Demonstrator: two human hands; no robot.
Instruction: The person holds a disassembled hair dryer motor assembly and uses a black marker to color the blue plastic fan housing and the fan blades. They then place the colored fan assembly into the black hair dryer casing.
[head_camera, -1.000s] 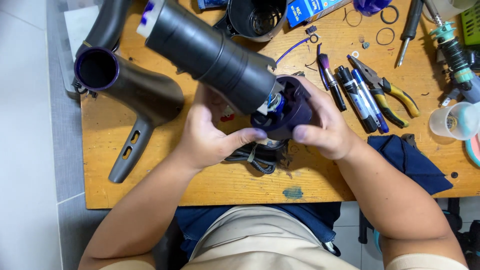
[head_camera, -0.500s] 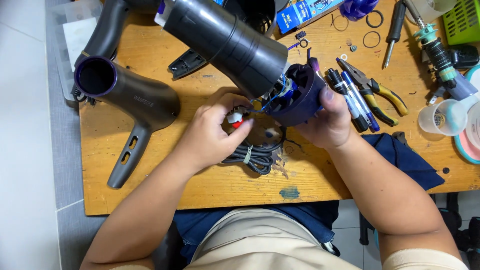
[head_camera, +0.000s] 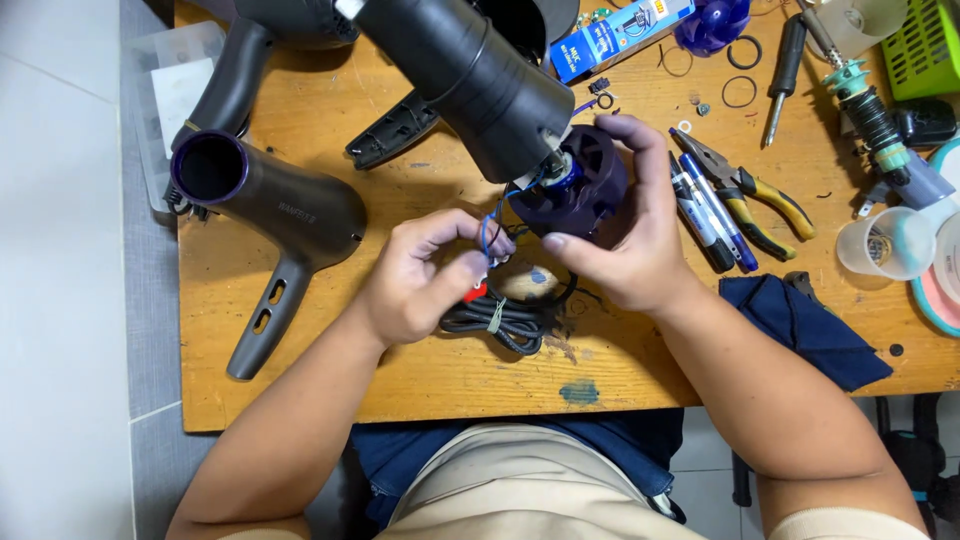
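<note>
My right hand (head_camera: 640, 245) grips a dark purple round fan housing (head_camera: 585, 190) that hangs at the end of a long black hair-dryer barrel (head_camera: 470, 70). Thin blue wires (head_camera: 492, 215) run from the housing down to my left hand (head_camera: 420, 280), which pinches them together with a small red and white part (head_camera: 482, 285). Under both hands lies a coiled black power cord (head_camera: 500, 320) on the wooden table (head_camera: 420, 385).
A second dark hair dryer (head_camera: 270, 215) lies at the left, a black grille piece (head_camera: 395, 130) behind it. Pens (head_camera: 705, 215), yellow-handled pliers (head_camera: 750, 190), a screwdriver (head_camera: 780, 75), rings, a plastic cup (head_camera: 885, 245) and a blue cloth (head_camera: 815, 330) lie at the right.
My left hand moved down and left from the housing, drawing out the blue wires and small red part. My right hand keeps its hold on the housing.
</note>
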